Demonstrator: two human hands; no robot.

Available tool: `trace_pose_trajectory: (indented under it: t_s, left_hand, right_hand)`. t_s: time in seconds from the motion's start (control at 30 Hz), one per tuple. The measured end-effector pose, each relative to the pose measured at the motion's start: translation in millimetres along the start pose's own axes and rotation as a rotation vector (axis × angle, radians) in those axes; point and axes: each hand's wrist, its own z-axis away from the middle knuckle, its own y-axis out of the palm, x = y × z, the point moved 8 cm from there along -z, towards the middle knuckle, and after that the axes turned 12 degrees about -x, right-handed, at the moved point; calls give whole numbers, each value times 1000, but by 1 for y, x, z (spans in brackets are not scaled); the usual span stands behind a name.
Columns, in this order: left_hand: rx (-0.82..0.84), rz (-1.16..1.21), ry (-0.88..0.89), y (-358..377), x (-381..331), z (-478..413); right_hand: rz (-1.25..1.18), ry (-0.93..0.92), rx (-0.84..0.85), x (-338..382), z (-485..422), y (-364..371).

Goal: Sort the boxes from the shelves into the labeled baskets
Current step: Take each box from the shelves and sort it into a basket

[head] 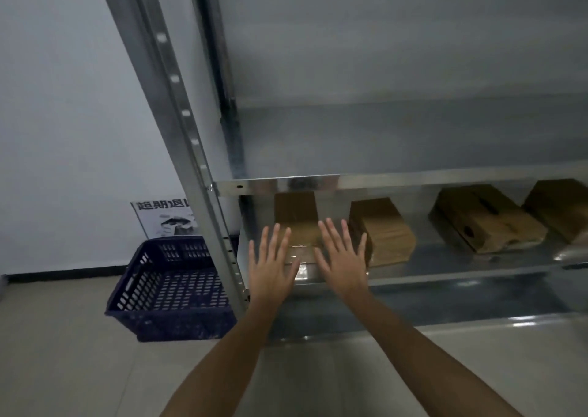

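Several brown cardboard boxes sit in a row on a lower metal shelf (445, 276). The leftmost box (297, 219) is long, with clear tape on its near end. My left hand (270, 267) and my right hand (345, 260) are spread flat, fingers apart, in front of that box's near end, one on each side. Neither hand holds anything. A second box (383, 232) stands just right of my right hand, a third box (486, 222) lies tilted farther right, and another box (563, 209) is cut off at the right edge.
A dark blue slotted plastic basket (171, 289) stands on the tiled floor left of the shelf post (191, 136), with a printed label sign (165, 219) leaning on the wall behind it. The shelf level above the boxes holds nothing visible.
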Motion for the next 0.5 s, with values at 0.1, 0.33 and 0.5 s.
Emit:
trace_pose_trajectory:
  t_s: [0.1, 0.33, 0.5]
  left_hand:
    - [-13, 42, -25, 62, 9, -7]
    - [-123, 515, -427, 128, 44, -43]
    - [104, 1252, -797, 225, 57, -70]
  right_hand:
    - [-26, 1, -48, -20, 0, 56]
    - [-423, 279, -78, -63, -41, 128]
    - [-1064, 578, -40, -60, -55, 155]
